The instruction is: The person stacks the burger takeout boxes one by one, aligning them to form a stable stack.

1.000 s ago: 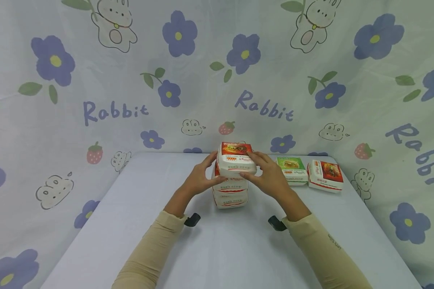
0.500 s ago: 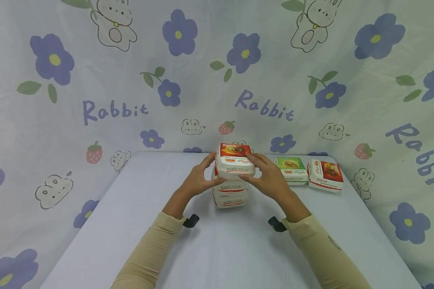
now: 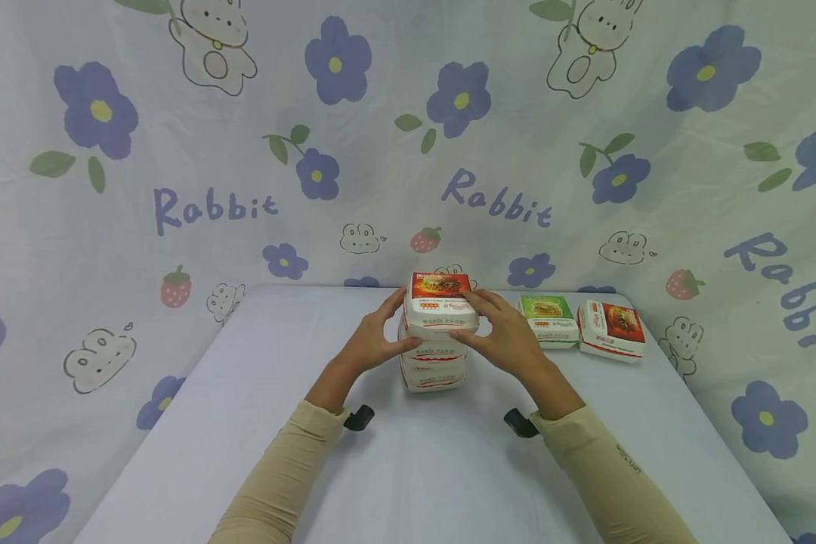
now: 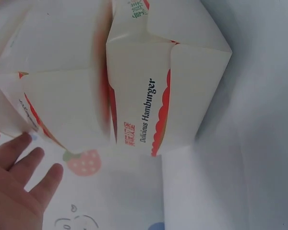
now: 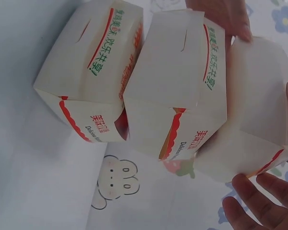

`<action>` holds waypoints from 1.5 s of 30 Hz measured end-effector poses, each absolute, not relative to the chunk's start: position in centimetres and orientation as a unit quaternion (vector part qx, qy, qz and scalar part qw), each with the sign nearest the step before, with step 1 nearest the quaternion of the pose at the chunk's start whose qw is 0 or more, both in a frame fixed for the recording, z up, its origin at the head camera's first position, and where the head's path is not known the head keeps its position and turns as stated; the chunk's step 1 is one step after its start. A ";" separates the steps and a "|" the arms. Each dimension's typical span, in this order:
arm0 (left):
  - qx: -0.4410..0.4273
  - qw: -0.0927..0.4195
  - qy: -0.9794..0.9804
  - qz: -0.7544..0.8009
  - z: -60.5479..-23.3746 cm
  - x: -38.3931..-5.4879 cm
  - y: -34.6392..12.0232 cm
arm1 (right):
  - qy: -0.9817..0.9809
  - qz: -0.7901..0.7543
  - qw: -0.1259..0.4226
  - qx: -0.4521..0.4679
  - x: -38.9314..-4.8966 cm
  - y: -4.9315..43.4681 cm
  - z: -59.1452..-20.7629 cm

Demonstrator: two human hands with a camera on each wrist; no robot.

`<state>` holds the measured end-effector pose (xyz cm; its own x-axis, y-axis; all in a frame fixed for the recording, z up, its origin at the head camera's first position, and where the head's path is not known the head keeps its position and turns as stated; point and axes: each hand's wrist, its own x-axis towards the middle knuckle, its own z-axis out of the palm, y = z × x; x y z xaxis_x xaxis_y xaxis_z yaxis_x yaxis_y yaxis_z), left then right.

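Fingers of my left hand and right hand grip the top box by opposite sides, probably to hold it level over the two boxes stacked on the desk.

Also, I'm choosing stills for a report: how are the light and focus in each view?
Head: soft light, faint shadows on the table; left wrist: print on the bottom box clear, a red edge by the middle box blurred; right wrist: slightly dim, one edge of the top box soft.
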<state>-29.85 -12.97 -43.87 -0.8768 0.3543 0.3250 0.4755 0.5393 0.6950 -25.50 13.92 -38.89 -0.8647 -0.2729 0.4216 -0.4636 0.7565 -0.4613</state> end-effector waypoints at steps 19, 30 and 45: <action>-0.240 0.075 -0.870 -0.424 -44.1 -29.9 -12.8 | -0.925 0.280 0.159 0.199 -25.8 14.3 -39.5; -0.254 0.080 -0.860 -0.435 -43.9 -30.1 -12.7 | -0.918 0.289 0.163 0.216 -26.1 14.1 -39.3; -0.256 0.092 -0.861 -0.430 -44.2 -30.4 -12.7 | -0.925 0.277 0.153 0.209 -26.1 14.2 -39.2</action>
